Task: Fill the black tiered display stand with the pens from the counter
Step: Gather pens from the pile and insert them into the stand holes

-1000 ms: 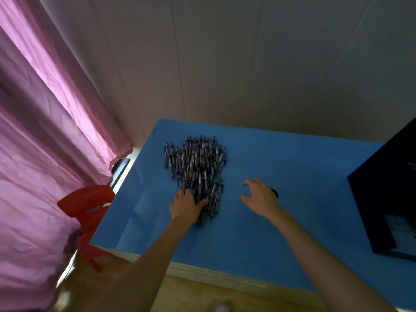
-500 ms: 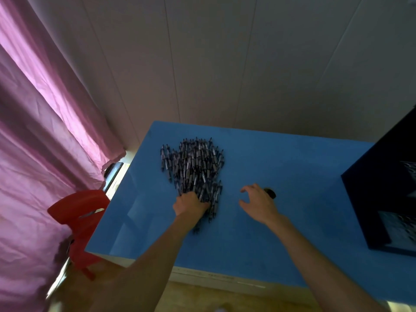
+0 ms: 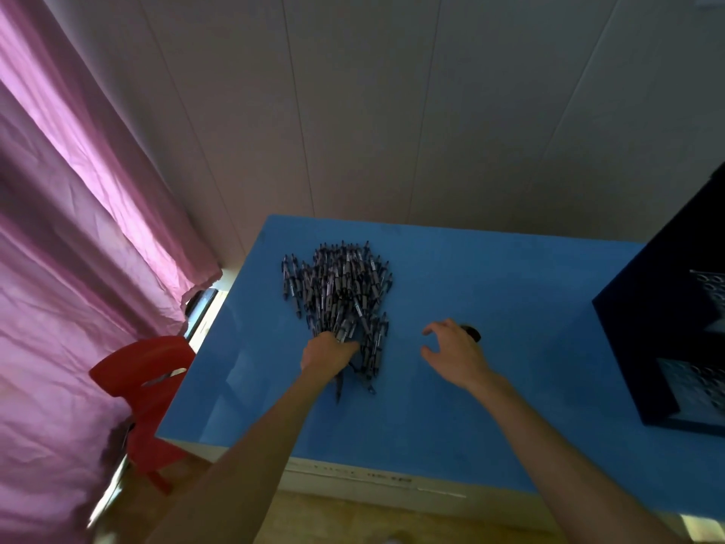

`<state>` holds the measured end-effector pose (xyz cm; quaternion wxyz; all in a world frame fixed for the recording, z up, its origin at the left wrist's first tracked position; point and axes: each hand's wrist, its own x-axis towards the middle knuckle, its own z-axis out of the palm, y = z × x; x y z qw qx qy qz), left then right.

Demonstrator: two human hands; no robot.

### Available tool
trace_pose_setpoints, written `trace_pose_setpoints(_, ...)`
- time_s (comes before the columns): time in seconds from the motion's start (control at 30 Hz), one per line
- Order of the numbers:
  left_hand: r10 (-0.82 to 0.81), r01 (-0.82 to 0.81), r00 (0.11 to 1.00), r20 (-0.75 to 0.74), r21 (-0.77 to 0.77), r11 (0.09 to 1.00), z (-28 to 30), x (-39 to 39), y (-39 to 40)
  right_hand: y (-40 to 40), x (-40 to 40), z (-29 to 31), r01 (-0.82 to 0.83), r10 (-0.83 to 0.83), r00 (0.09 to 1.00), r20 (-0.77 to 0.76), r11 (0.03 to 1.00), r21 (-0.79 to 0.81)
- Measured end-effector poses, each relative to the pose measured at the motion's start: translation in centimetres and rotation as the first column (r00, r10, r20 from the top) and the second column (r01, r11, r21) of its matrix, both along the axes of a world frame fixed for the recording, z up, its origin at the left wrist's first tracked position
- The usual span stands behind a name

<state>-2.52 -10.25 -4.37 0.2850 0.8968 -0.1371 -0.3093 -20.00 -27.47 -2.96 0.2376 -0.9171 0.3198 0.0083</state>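
A heap of dark pens (image 3: 337,288) lies on the blue counter (image 3: 490,288), left of its middle. My left hand (image 3: 327,353) sits at the near end of the heap with its fingers curled round a bunch of pens, whose ends stick out below the hand. My right hand (image 3: 455,353) hovers over the counter to the right of the heap, fingers spread and loosely bent, holding nothing. The black tiered display stand (image 3: 643,335) stands at the right edge of the view, partly cut off, with pens showing in its tiers.
A small dark object (image 3: 470,332) lies on the counter just behind my right hand. A red plastic chair (image 3: 149,371) stands left of the counter beside a pink curtain (image 3: 78,249). A pale panelled wall (image 3: 431,111) rises behind the counter.
My left hand has closed its fingers round pens at the near end of the heap. My right hand has stayed beside it, barely shifted.
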Motion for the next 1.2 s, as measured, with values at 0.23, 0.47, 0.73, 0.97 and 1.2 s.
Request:
trace_pose_setpoints(0.23, 0.185, -0.46, 0.684, -0.706, -0.22, 0.86, 1.8, 0.4, 0.5, 1.0, 0.1, 0.2, -0.001, 0.001, 1.0, 0.0, 1.0, 0.004)
trace_pose_setpoints(0.47, 0.186, -0.425, 0.672, -0.717, -0.168, 0.889, 1.6, -0.5, 1.4, 1.7, -0.3, 0.5, 0.004, -0.004, 1.0, 0.006, 1.0, 0.012)
trace_pose_setpoints(0.73, 0.079, -0.246, 0.885, -0.458, -0.319, 0.915, 0.0, -1.5, 2.9, 2.1, -0.6, 0.4, 0.022, -0.022, 1.0, -0.006, 1.0, -0.006)
trace_pose_setpoints(0.97, 0.058, -0.225, 0.909, -0.412, -0.37, 0.901, -0.4, -1.8, 3.7, 2.4, 0.0, -0.1, 0.01, -0.01, 1.0, -0.009, 1.0, -0.018)
trace_pose_setpoints(1.2, 0.065, -0.234, 0.893, -0.445, -0.338, 0.912, -0.2, -1.1, 4.4, 3.0, 0.7, -0.5, -0.002, 0.001, 1.0, -0.016, 1.0, -0.021)
